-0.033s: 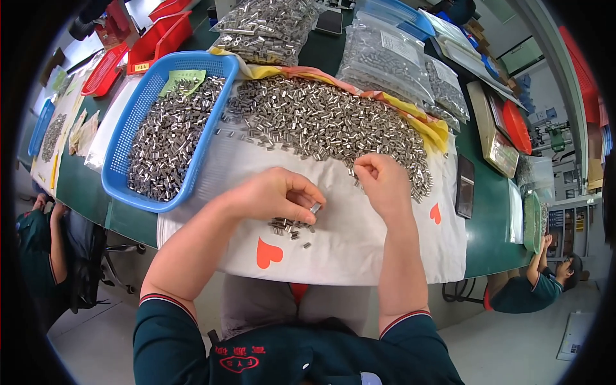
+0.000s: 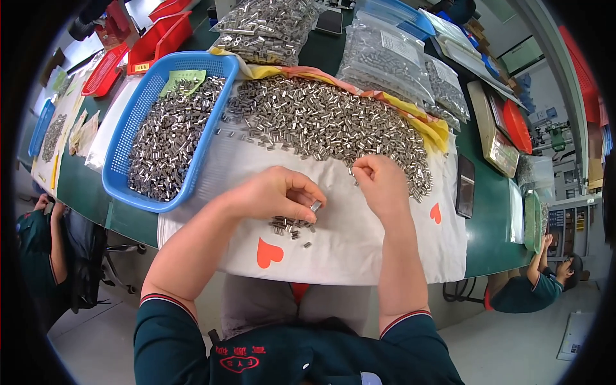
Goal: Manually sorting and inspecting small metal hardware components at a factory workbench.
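My left hand (image 2: pixel 282 194) is closed, with a small shiny metal cylinder (image 2: pixel 316 206) pinched between thumb and fingers. Beneath it, on the white cloth (image 2: pixel 333 256), lies a small heap of such cylinders (image 2: pixel 290 226), partly hidden by the hand. My right hand (image 2: pixel 383 183) is in a pinch at the near edge of a wide pile of metal cylinders (image 2: pixel 333 115). Small metal pieces show beside its fingertips; whether one is between them is hidden.
To the left stands a blue basket (image 2: pixel 113 163) full of metal pieces. Bags of metal parts (image 2: pixel 263 29) and clear bags (image 2: pixel 385 64) stand behind a rolled yellow-orange cloth (image 2: pixel 346 88). A dark phone (image 2: pixel 465 186) lies at the right. Other people sit at both sides.
My right hand has shifted very slightly at the pile's edge. My left hand holds its cylinder in nearly the same place.
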Action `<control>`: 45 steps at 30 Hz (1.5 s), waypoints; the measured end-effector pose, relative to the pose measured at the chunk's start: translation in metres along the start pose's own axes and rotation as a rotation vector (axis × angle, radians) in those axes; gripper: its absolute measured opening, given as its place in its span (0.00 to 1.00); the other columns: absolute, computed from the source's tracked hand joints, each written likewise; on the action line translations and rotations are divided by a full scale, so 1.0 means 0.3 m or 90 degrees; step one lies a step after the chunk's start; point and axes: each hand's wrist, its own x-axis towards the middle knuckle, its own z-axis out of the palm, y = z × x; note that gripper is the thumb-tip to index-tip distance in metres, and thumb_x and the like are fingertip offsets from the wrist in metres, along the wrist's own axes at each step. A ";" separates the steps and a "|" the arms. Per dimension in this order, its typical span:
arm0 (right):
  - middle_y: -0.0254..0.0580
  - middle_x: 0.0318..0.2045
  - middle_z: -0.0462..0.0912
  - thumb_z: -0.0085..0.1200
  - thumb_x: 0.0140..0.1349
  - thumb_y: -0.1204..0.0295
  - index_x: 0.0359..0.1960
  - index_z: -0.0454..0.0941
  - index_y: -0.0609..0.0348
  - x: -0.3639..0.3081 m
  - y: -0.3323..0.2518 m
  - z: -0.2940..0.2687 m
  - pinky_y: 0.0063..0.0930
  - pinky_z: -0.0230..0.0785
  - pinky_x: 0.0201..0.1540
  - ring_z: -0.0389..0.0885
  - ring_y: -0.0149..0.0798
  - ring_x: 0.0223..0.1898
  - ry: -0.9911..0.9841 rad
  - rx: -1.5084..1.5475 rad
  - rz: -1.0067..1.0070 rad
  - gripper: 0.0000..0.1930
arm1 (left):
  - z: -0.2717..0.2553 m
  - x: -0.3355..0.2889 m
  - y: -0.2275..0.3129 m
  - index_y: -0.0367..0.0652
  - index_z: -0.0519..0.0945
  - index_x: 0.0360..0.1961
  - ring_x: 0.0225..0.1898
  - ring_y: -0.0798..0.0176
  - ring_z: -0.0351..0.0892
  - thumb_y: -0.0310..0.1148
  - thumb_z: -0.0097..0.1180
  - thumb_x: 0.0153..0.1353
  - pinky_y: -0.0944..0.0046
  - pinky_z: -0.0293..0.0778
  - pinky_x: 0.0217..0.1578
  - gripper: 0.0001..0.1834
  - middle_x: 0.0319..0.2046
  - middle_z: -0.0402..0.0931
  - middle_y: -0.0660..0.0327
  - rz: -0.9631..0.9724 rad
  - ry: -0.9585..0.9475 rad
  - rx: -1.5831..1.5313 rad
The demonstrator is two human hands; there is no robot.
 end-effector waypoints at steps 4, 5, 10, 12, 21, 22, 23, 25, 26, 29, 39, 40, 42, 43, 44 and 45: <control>0.41 0.23 0.75 0.55 0.47 0.73 0.22 0.77 0.58 0.000 -0.008 0.050 0.35 0.65 0.37 0.73 0.43 0.32 0.042 -0.146 -0.040 0.03 | -0.006 0.008 -0.005 0.37 0.76 0.41 0.34 0.75 0.74 0.23 0.61 0.49 0.75 0.72 0.37 0.16 0.33 0.77 0.65 0.037 0.034 -0.084; 0.41 0.23 0.75 0.55 0.47 0.73 0.22 0.77 0.58 -0.003 -0.006 0.055 0.35 0.65 0.37 0.73 0.43 0.32 0.047 -0.145 -0.039 0.03 | -0.009 0.016 -0.009 0.36 0.76 0.42 0.35 0.75 0.74 0.23 0.60 0.50 0.74 0.72 0.37 0.16 0.34 0.76 0.64 0.045 0.066 -0.125; 0.41 0.23 0.75 0.57 0.45 0.74 0.21 0.77 0.58 -0.025 0.013 0.068 0.35 0.65 0.39 0.72 0.44 0.32 0.057 -0.159 -0.106 0.03 | 0.004 0.034 -0.028 0.37 0.74 0.44 0.35 0.75 0.74 0.21 0.58 0.50 0.75 0.72 0.37 0.17 0.33 0.75 0.65 0.063 0.116 -0.183; 0.41 0.24 0.76 0.56 0.46 0.74 0.22 0.77 0.58 -0.027 -0.003 0.061 0.34 0.66 0.39 0.73 0.43 0.32 0.061 -0.107 -0.107 0.03 | 0.010 0.032 -0.035 0.37 0.74 0.44 0.34 0.76 0.74 0.21 0.58 0.50 0.75 0.72 0.36 0.17 0.32 0.75 0.65 0.075 0.123 -0.181; 0.36 0.27 0.80 0.56 0.47 0.78 0.27 0.78 0.62 -0.049 -0.081 0.035 0.22 0.67 0.33 0.75 0.28 0.28 -0.097 0.370 -0.048 0.05 | 0.008 0.029 -0.031 0.34 0.73 0.46 0.30 0.76 0.73 0.21 0.59 0.50 0.76 0.71 0.32 0.19 0.28 0.75 0.66 0.031 0.153 -0.142; 0.36 0.26 0.79 0.56 0.47 0.78 0.27 0.78 0.62 -0.045 -0.078 0.041 0.22 0.68 0.33 0.76 0.29 0.28 -0.088 0.361 -0.069 0.05 | 0.007 0.030 -0.035 0.34 0.73 0.46 0.29 0.77 0.73 0.21 0.59 0.50 0.76 0.71 0.31 0.20 0.28 0.75 0.66 0.032 0.161 -0.156; 0.36 0.26 0.79 0.56 0.47 0.78 0.27 0.78 0.62 -0.045 -0.082 0.042 0.22 0.68 0.33 0.76 0.29 0.28 -0.090 0.364 -0.068 0.05 | 0.006 0.031 -0.037 0.34 0.73 0.46 0.29 0.77 0.73 0.21 0.59 0.50 0.76 0.70 0.31 0.20 0.27 0.75 0.66 0.033 0.170 -0.171; 0.37 0.26 0.79 0.56 0.46 0.79 0.27 0.77 0.62 -0.049 -0.092 0.040 0.23 0.68 0.32 0.76 0.30 0.29 -0.093 0.349 -0.059 0.04 | 0.004 0.028 -0.035 0.34 0.73 0.46 0.29 0.77 0.73 0.21 0.59 0.50 0.76 0.71 0.31 0.20 0.27 0.75 0.66 0.031 0.172 -0.171; 0.37 0.26 0.79 0.56 0.46 0.79 0.27 0.77 0.62 -0.052 -0.092 0.045 0.23 0.68 0.32 0.76 0.30 0.29 -0.094 0.350 -0.058 0.04 | 0.004 0.027 -0.035 0.34 0.74 0.46 0.29 0.76 0.73 0.21 0.59 0.50 0.76 0.71 0.31 0.20 0.27 0.75 0.65 0.031 0.174 -0.171; 0.40 0.24 0.78 0.55 0.49 0.76 0.26 0.76 0.62 -0.062 -0.095 0.056 0.26 0.69 0.30 0.77 0.37 0.28 -0.040 0.208 -0.146 0.04 | 0.015 0.027 -0.042 0.34 0.74 0.46 0.29 0.76 0.73 0.21 0.59 0.50 0.75 0.72 0.31 0.19 0.27 0.75 0.65 0.029 0.187 -0.158; 0.38 0.24 0.78 0.57 0.49 0.73 0.27 0.76 0.61 -0.057 -0.084 0.032 0.26 0.69 0.30 0.77 0.32 0.26 -0.140 0.353 -0.059 0.05 | 0.010 0.017 -0.015 0.32 0.73 0.46 0.31 0.74 0.75 0.20 0.59 0.49 0.74 0.74 0.36 0.20 0.29 0.76 0.62 0.017 0.129 -0.207; 0.37 0.24 0.78 0.57 0.49 0.73 0.27 0.76 0.61 -0.062 -0.092 0.032 0.25 0.69 0.30 0.77 0.31 0.27 -0.139 0.338 -0.038 0.05 | 0.005 0.013 -0.011 0.33 0.74 0.46 0.32 0.74 0.75 0.20 0.60 0.49 0.74 0.74 0.35 0.20 0.30 0.77 0.63 0.009 0.119 -0.175; 0.38 0.24 0.78 0.56 0.49 0.73 0.28 0.76 0.60 -0.061 -0.097 0.019 0.25 0.69 0.29 0.77 0.31 0.26 -0.115 0.304 -0.031 0.05 | -0.003 0.004 -0.011 0.34 0.74 0.45 0.32 0.75 0.74 0.20 0.60 0.48 0.75 0.73 0.35 0.20 0.31 0.77 0.63 0.003 0.105 -0.149; 0.38 0.24 0.78 0.56 0.49 0.73 0.28 0.77 0.60 -0.060 -0.093 0.007 0.25 0.69 0.29 0.77 0.32 0.26 -0.094 0.273 -0.029 0.05 | 0.000 0.001 -0.014 0.36 0.75 0.44 0.32 0.76 0.74 0.22 0.61 0.47 0.75 0.73 0.35 0.20 0.31 0.77 0.64 0.011 0.087 -0.100; 0.38 0.24 0.78 0.56 0.49 0.73 0.28 0.77 0.60 -0.062 -0.074 0.000 0.25 0.69 0.29 0.77 0.32 0.26 -0.099 0.266 -0.027 0.05 | 0.002 -0.002 -0.016 0.37 0.77 0.43 0.32 0.77 0.73 0.23 0.63 0.47 0.75 0.72 0.35 0.19 0.32 0.77 0.65 0.019 0.069 -0.052; 0.39 0.24 0.78 0.56 0.49 0.74 0.28 0.76 0.60 -0.065 -0.040 -0.008 0.25 0.69 0.29 0.77 0.33 0.25 -0.029 0.203 0.005 0.05 | 0.003 -0.005 -0.016 0.37 0.77 0.43 0.32 0.77 0.73 0.23 0.63 0.47 0.75 0.72 0.35 0.19 0.32 0.77 0.65 0.022 0.069 -0.062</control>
